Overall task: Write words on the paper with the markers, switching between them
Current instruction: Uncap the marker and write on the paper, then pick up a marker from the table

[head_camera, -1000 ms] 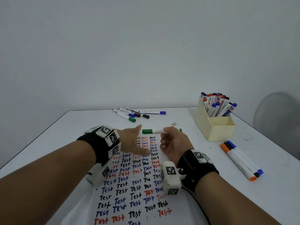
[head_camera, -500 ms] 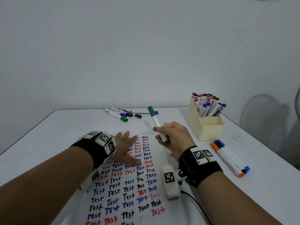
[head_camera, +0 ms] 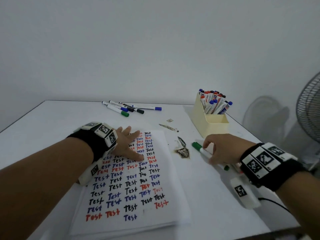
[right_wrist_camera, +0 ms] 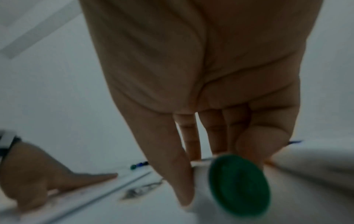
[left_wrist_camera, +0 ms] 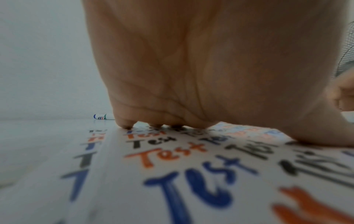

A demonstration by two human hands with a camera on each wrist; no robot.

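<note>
**Q:** Hands first: how is each one lying?

**A:** Left hand (head_camera: 129, 144) is lying flat with straight, spread fingers, pressing down the white sheet of paper (head_camera: 169, 184) filled with rows of the word "Test" in black, blue and red; it is holding nothing. The left wrist view is showing the palm (left_wrist_camera: 210, 68) and fingertips (left_wrist_camera: 125, 125) touching the sheet. Right hand (head_camera: 220, 149) is resting at about three o'clock from the paper, its fingers curled round the white-barrelled marker with a green cap (head_camera: 206, 153) in a narrow pinch.

**Q:** Where is that marker lying?

**A:** It is sitting low at the white tabletop (head_camera: 52, 122), off the paper, with its green cap pointing toward ten o'clock and its green rear end toward four o'clock. The right wrist view is showing the green end (right_wrist_camera: 239, 184) close up, with the thumb (right_wrist_camera: 172, 166) against the barrel; whether the barrel is touching the table cannot be told.

**Q:** What else is appearing?

**A:** Loose markers with blue, black and green caps (head_camera: 129, 108) are lying at twelve o'clock from the paper. The cream plastic holder (head_camera: 213, 125) full of capped markers is standing at two o'clock. Dark stains (head_camera: 181, 151) are lying between the paper and the right hand. A grey fan (head_camera: 310, 108) is standing at the right edge.
</note>
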